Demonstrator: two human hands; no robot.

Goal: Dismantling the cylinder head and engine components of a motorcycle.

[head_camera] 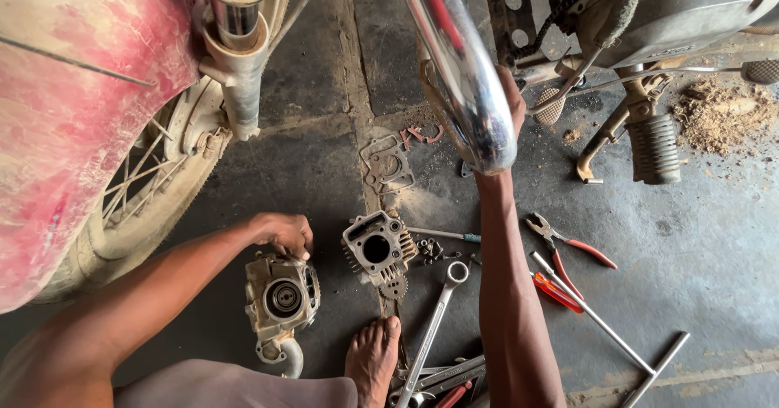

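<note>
Notably, item one: engine head casting (pixel 281 297), on the floor (pixel 690 254) just below my left hand (pixel 284 233), whose fingers curled over its top edge; long axis ran toward me. Cylinder block (pixel 377 248) stood just right of it. My right hand (pixel 511 99) reached up behind the chrome exhaust pipe (pixel 466 75); its grip hidden, I cannot tell.

Soft daylight, glare on chrome pipe (pixel 462 75), edges distorted.
</note>
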